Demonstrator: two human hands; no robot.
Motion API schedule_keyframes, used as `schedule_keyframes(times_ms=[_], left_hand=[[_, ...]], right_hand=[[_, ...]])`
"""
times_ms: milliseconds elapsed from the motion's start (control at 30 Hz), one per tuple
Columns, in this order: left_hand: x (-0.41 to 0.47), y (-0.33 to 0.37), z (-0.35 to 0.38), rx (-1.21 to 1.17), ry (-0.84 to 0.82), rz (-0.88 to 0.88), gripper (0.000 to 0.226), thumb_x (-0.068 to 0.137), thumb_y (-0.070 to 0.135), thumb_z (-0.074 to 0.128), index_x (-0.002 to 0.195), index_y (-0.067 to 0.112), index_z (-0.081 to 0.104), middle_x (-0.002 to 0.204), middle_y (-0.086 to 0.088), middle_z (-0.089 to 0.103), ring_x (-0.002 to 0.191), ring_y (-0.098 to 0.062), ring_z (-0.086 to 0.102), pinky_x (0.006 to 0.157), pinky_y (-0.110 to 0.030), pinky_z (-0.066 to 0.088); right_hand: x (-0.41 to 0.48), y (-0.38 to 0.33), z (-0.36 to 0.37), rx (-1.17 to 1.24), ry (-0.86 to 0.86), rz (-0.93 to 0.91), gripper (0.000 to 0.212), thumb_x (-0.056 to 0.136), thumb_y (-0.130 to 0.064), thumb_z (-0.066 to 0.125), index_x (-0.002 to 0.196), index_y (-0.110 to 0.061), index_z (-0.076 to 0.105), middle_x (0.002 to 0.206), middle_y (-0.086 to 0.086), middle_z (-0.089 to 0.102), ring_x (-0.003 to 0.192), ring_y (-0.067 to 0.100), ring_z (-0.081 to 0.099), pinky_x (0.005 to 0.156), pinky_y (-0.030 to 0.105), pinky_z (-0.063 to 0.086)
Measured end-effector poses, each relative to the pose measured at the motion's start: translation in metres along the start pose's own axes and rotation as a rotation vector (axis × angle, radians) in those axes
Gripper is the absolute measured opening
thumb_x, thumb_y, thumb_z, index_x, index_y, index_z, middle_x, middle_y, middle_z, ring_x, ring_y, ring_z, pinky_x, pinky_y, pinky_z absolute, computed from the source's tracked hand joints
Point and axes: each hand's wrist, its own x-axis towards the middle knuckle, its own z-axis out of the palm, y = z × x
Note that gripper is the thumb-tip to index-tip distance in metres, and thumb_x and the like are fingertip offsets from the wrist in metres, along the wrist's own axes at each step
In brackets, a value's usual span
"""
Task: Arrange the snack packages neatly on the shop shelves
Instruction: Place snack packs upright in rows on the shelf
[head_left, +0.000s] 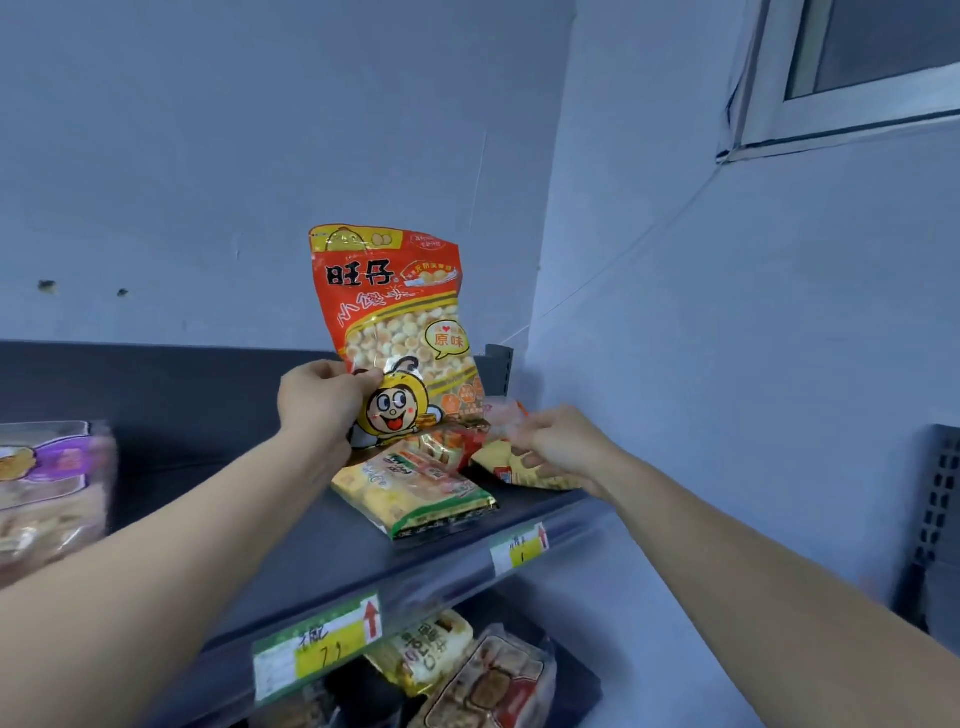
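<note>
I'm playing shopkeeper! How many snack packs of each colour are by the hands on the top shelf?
Red bag, held upright by the left hand: 1
Yellow-and-green pack, lying flat: 1
Red-and-gold pack, small, behind it: 1
Yellow pack at the right hand: 1
Pale orange pack, blurred: 1
Total: 5

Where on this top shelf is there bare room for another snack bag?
Widest bare patch: dark shelf between the blurred purple pack at left and the left hand holding the upright red biscuit bag. A narrower strip lies between the flat yellow-green pack and the price-tag rail. The right corner, by the right hand, is crowded with packets.
</note>
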Motion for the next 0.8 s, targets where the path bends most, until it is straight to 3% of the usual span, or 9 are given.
schedule_keyframes(times_ms=[67, 167, 233, 400, 467, 533, 567, 633, 800], left_hand=[[0.006, -0.008, 0.006, 0.005, 0.049, -0.018, 0.018, 0.082, 0.014, 0.074, 0.081, 0.009, 0.057, 0.084, -0.013, 0.069, 0.073, -0.030, 0.069, 0.068, -0.046, 0.059], [0.012, -0.016, 0.008, 0.025, 0.116, -0.036, 0.019, 0.082, 0.015, 0.074, 0.076, 0.011, 0.057, 0.083, -0.011, 0.068, 0.073, -0.031, 0.069, 0.064, -0.045, 0.059], [0.015, -0.019, 0.006, 0.053, 0.145, -0.038, 0.018, 0.083, 0.015, 0.074, 0.078, 0.011, 0.057, 0.084, -0.011, 0.067, 0.072, -0.030, 0.068, 0.064, -0.044, 0.059], [0.025, -0.018, -0.006, 0.105, 0.189, -0.038, 0.018, 0.081, 0.016, 0.076, 0.076, 0.014, 0.058, 0.086, -0.012, 0.070, 0.075, -0.032, 0.070, 0.071, -0.052, 0.059], [0.029, -0.012, -0.012, 0.106, 0.203, -0.021, 0.018, 0.081, 0.016, 0.076, 0.077, 0.014, 0.058, 0.087, -0.011, 0.070, 0.074, -0.031, 0.070, 0.069, -0.050, 0.059], [0.032, -0.006, -0.019, 0.092, 0.225, 0.000, 0.017, 0.082, 0.016, 0.075, 0.077, 0.015, 0.058, 0.087, -0.010, 0.070, 0.074, -0.031, 0.070, 0.068, -0.049, 0.059], [0.034, -0.003, -0.023, 0.080, 0.233, 0.011, 0.016, 0.083, 0.016, 0.073, 0.078, 0.015, 0.059, 0.087, -0.010, 0.069, 0.073, -0.030, 0.070, 0.065, -0.047, 0.059], [0.037, 0.003, -0.029, 0.044, 0.251, 0.023, 0.011, 0.085, 0.015, 0.070, 0.081, 0.014, 0.060, 0.086, -0.009, 0.069, 0.072, -0.029, 0.070, 0.060, -0.043, 0.058], [0.040, 0.001, -0.040, 0.064, 0.260, -0.009, 0.009, 0.085, 0.009, 0.068, 0.092, 0.006, 0.064, 0.090, -0.012, 0.070, 0.076, -0.031, 0.071, 0.066, -0.046, 0.059]], right_hand=[[0.016, 0.010, 0.010, -0.120, -0.143, 0.030, 0.032, 0.093, -0.033, 0.059, 0.115, -0.010, 0.065, 0.090, 0.000, 0.059, 0.079, 0.015, 0.055, 0.065, 0.023, 0.046], [0.033, 0.016, 0.035, -0.256, -0.227, 0.047, 0.055, 0.091, -0.050, 0.056, 0.124, -0.006, 0.058, 0.114, 0.008, 0.062, 0.097, 0.021, 0.059, 0.072, 0.029, 0.053], [0.042, 0.017, 0.050, -0.300, -0.254, 0.070, 0.068, 0.087, -0.056, 0.057, 0.130, -0.004, 0.052, 0.125, 0.009, 0.056, 0.100, 0.023, 0.054, 0.066, 0.029, 0.050], [0.061, 0.015, 0.073, -0.158, -0.234, 0.124, 0.063, 0.086, -0.032, 0.071, 0.133, 0.003, 0.047, 0.138, 0.014, 0.051, 0.123, 0.032, 0.049, 0.091, 0.037, 0.042], [0.069, 0.009, 0.077, -0.097, -0.205, 0.080, 0.051, 0.086, -0.024, 0.070, 0.128, 0.001, 0.054, 0.134, 0.013, 0.055, 0.121, 0.031, 0.051, 0.095, 0.036, 0.040], [0.073, -0.002, 0.077, -0.103, -0.109, -0.043, 0.025, 0.087, -0.019, 0.066, 0.109, -0.007, 0.067, 0.115, 0.008, 0.065, 0.109, 0.027, 0.057, 0.093, 0.035, 0.045], [0.073, -0.009, 0.074, -0.131, -0.035, -0.117, 0.009, 0.087, -0.019, 0.063, 0.092, -0.015, 0.070, 0.099, 0.003, 0.068, 0.098, 0.024, 0.059, 0.084, 0.033, 0.048], [0.067, -0.027, 0.063, -0.207, 0.154, -0.252, 0.016, 0.088, -0.021, 0.058, 0.072, -0.021, 0.061, 0.078, -0.005, 0.060, 0.079, 0.019, 0.055, 0.062, 0.027, 0.041], [0.063, -0.056, 0.032, -0.170, 0.677, -0.439, 0.015, 0.095, -0.019, 0.048, 0.082, -0.017, 0.053, 0.091, 0.000, 0.057, 0.078, 0.022, 0.049, 0.064, 0.029, 0.030]])
